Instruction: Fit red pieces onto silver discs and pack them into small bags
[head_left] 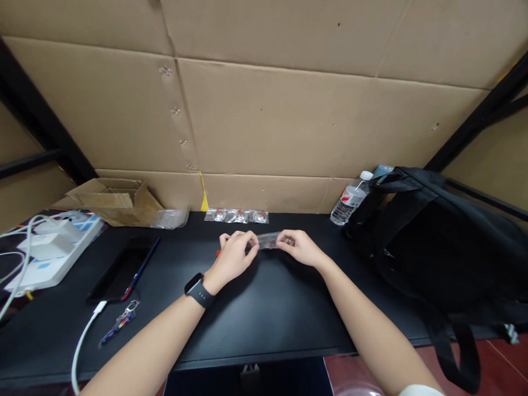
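Observation:
Both my hands meet over the middle of a black table [268, 313]. My left hand [234, 258], with a black watch on its wrist, and my right hand [299, 247] each pinch one end of a small clear plastic packet [268, 240] stretched between them. Something small and red [217, 253] shows just left of my left hand. Behind the hands, a strip of similar clear packets with red bits inside [237, 216] lies along the cardboard wall.
A black backpack [439, 244] fills the right side, with a water bottle [349, 199] leaning beside it. On the left are a phone [123, 269] with a white cable, keys [120, 324], a power strip with chargers [53, 251] and an open cardboard box [117, 200].

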A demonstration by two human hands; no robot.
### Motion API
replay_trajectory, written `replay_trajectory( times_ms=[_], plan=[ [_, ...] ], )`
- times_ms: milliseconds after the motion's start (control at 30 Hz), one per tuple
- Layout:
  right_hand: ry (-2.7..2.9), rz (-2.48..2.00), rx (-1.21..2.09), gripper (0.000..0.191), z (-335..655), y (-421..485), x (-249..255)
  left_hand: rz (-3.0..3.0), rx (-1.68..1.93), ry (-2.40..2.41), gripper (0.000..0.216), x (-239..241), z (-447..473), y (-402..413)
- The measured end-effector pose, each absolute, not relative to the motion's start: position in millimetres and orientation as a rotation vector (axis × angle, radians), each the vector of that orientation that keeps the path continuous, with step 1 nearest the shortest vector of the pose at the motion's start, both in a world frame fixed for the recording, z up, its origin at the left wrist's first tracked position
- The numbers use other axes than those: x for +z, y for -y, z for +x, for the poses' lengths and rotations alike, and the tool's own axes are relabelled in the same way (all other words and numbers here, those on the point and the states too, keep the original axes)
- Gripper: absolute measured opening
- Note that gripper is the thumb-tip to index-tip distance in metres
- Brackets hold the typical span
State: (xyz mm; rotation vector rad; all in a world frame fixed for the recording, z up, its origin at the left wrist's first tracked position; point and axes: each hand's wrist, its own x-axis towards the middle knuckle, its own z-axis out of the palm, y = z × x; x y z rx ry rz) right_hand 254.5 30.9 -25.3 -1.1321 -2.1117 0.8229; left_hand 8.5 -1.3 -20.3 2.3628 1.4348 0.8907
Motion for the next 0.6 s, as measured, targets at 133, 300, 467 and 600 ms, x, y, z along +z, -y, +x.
replay_trajectory(
  times_ms=[133,300,467,600],
  plan=[
    [1.949,-1.14,0.931,0.024,247.1,-29.6,-31.6,2.23,0.955,-1.494,0.026,-28.5,8.8,-3.4],
    [1.962,-1.184,0.839,0.036,235.7,-23.9,-32.0,2.275,0.958,-1.406,0.018,-31.3,13.6,0.4],
    [1.868,-1.165,0.89,0.035,230.7,-24.4,-37.3,2.215,0.975,-1.359,0.031,-32.4,16.6,2.6],
    [1.83,-1.115,0.96,0.036,235.2,-29.4,-41.8,2.182,1.019,-1.46,0.038,-35.6,14.3,-2.5]
  ],
)
